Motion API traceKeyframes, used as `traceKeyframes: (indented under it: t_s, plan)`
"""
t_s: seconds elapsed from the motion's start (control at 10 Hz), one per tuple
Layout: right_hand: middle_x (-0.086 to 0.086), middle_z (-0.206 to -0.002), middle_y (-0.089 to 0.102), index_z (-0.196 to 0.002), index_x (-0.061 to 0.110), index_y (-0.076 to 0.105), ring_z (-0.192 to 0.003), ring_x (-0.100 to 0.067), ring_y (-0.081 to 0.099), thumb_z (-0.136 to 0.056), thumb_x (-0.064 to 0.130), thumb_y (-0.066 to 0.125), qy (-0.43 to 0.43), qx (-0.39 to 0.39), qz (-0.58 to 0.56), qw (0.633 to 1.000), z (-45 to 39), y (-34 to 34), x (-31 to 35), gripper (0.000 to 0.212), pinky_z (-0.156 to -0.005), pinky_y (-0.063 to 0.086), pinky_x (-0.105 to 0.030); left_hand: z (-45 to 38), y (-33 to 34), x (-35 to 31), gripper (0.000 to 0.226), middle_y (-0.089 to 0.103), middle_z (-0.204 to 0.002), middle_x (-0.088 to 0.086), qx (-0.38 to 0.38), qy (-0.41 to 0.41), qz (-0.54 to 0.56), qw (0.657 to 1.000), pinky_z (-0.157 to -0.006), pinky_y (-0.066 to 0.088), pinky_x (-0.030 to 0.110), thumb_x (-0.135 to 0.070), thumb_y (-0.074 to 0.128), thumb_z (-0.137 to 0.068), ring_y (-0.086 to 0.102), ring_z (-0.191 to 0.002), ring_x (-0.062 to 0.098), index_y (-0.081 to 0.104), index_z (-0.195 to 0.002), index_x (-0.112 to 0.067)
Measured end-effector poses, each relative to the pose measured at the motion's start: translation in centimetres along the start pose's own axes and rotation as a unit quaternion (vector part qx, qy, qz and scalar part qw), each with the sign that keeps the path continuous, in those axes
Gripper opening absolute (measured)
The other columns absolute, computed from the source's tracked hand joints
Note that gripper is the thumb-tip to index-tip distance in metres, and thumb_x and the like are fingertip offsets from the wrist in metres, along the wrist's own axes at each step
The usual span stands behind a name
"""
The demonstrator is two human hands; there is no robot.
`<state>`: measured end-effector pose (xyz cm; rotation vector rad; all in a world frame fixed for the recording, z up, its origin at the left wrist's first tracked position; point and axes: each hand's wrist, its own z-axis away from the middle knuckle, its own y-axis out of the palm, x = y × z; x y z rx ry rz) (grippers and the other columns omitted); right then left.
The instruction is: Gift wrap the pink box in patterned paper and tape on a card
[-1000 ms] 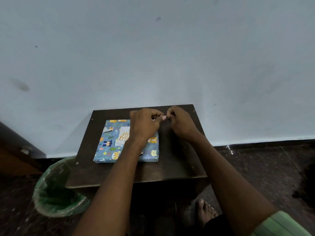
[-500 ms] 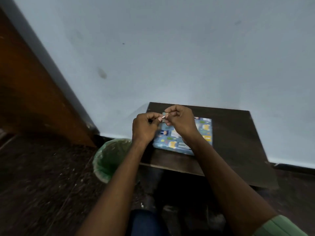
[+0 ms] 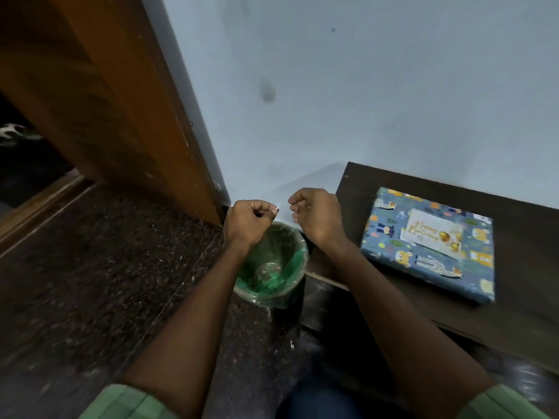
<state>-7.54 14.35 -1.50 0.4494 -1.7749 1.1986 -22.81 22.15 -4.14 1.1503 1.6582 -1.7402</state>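
Blue patterned paper: it covers the wrapped box [image 3: 429, 243] completely; small animals and leaves are printed on it.
Wrapped box: it lies flat on the dark wooden table [image 3: 514, 297], at the right side of the view, well apart from both hands.
Card: the white card [image 3: 431, 231] with gold writing lies on the top face of the box, near the middle, a little tilted against the edges of the box.
Left hand: the left hand [image 3: 246, 222] is above the bin, fingers curled, and thumb and forefinger pinch a small pale scrap [image 3: 277, 207] at the fingertips. What the scrap is made of I cannot tell.
Right hand: the right hand [image 3: 316, 214] is just beside the left one, above the corner of the table and the rim of the bin. Its fingers are loosely curled, thumb and forefinger tips close together; I see nothing between them. It does not touch the scrap.
Bin: the round bin [image 3: 272, 264] with a green plastic liner stands on the dark speckled floor [image 3: 106, 267], close against the left edge of the table. Something crumpled and clear lies at its bottom.
Surroundings: a pale blue wall [image 3: 393, 86] is behind the table, and a brown wooden door [image 3: 106, 86] is at the left.
Clothing: green sleeves [image 3: 130, 402] show at the bottom edge of the view.
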Motion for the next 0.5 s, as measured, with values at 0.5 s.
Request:
traceKeyframes:
  t_s: [0.5]
  plan:
    - [-0.015,-0.112,0.069,-0.108,0.006,0.074,-0.101,-0.036,0.067,-0.075,-0.019,0.054,-0.057,0.104,0.267,0.956,-2.0,2.4,-1.5,0.047,-0.086,0.061,-0.051,-1.9,3.9,5.1,0.01,0.079,-0.088,-0.012,-0.015,-0.114,-0.156,0.981,-0.073,0.056,0.027,-0.03,0.084,-0.089,0.073,-0.087,0.015,0.079,-0.081,-0.033]
